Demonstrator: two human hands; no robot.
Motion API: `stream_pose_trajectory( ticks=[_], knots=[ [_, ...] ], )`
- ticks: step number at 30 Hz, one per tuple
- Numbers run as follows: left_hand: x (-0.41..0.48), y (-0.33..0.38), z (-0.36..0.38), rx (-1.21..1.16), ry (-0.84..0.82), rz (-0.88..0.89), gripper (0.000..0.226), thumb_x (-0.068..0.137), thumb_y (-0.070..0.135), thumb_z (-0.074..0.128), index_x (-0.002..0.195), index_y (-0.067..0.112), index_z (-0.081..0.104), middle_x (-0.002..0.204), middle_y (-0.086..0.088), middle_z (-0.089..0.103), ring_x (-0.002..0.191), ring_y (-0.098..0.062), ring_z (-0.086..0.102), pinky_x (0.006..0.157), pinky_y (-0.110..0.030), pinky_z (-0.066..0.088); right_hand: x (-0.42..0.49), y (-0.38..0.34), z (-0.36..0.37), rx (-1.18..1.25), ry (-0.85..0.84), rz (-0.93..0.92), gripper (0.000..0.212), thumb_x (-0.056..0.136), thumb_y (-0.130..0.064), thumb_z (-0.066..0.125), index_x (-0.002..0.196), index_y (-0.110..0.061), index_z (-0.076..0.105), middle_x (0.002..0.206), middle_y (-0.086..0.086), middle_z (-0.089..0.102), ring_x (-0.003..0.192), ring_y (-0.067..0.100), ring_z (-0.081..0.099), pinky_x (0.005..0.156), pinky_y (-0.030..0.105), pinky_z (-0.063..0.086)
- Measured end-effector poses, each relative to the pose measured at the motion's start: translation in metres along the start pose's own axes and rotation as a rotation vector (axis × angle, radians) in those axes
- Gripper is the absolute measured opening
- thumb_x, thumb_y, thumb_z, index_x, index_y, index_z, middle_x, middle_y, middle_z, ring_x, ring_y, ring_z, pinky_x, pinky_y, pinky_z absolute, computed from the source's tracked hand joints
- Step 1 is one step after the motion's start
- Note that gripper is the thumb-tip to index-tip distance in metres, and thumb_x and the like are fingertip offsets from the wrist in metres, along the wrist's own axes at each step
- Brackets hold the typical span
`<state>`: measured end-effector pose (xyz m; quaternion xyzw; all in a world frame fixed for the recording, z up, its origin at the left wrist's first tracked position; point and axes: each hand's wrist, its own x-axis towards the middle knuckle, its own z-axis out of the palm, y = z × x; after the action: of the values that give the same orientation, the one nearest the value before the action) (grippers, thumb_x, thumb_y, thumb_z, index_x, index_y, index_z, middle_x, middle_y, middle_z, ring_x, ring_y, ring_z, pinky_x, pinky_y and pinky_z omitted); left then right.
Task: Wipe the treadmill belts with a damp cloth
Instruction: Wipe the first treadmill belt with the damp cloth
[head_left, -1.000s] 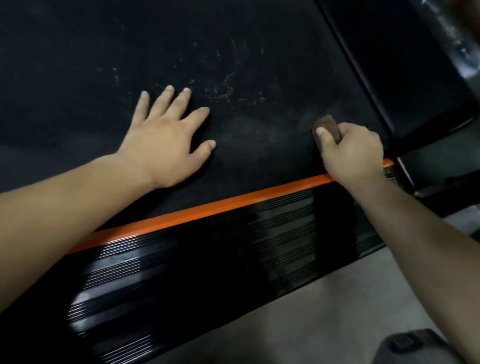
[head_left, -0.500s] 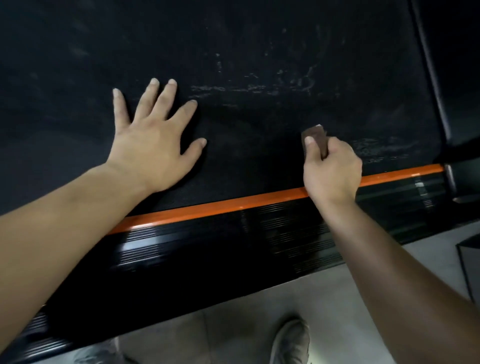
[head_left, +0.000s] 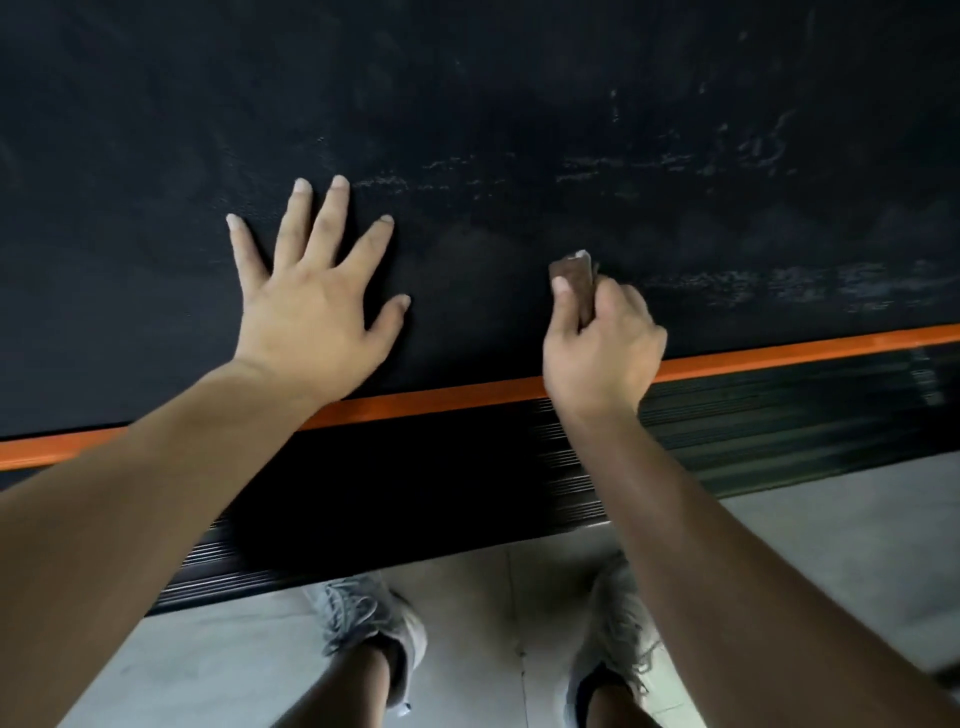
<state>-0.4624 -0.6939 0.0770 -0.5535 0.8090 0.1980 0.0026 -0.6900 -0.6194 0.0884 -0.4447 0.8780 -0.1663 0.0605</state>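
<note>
Bracing on the black belt (head_left: 519, 104) with the left hand (head_left: 311, 306), spreading its fingers wide and flat just above the orange strip (head_left: 441, 400). Gripping a small brown cloth (head_left: 571, 280) in the right hand (head_left: 602, 348), pinching it between thumb and curled fingers and seemingly pressing its tip to the belt near that strip. Shifting leftward along the belt over the last second, working away from the belt's right end, now out of view. Passing pale streaks (head_left: 810, 286), now lying to the right of the cloth. Stepping along too, bringing two grey shoes (head_left: 363, 618) into view on the pale floor (head_left: 831, 530) below the ribbed side rail (head_left: 415, 493). Probably wiping the near edge stretch by stretch. Judging from those streaks, likely leaving dirt behind and needing further strokes there.
</note>
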Motion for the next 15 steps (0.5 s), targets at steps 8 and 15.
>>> stream_pose_trajectory(
  ticks=[8,15],
  knots=[
    [-0.013,-0.037,-0.01,0.047,0.005,-0.054,0.074,0.097,0.065,0.044,0.161,0.032,0.027,0.174,-0.006,0.005,0.16,-0.032,-0.003,0.118,-0.076,-0.001,-0.027,-0.039,0.013,0.034,-0.065,-0.025,0.036,0.097,-0.043,0.057,0.083,-0.012,0.065,0.078,-0.01,0.047,0.069,0.013,0.044,0.076,0.032,0.03],
    [-0.032,-0.077,-0.016,0.054,0.032,-0.055,0.075,0.097,0.066,0.036,0.161,0.028,0.031,0.173,-0.009,0.009,0.159,-0.034,0.002,0.121,-0.072,0.004,-0.035,-0.049,0.017,0.045,-0.068,0.001,0.035,0.097,-0.043,0.058,0.083,-0.012,0.064,0.08,-0.007,0.053,0.069,0.014,0.048,0.078,0.033,0.034]
  ],
)
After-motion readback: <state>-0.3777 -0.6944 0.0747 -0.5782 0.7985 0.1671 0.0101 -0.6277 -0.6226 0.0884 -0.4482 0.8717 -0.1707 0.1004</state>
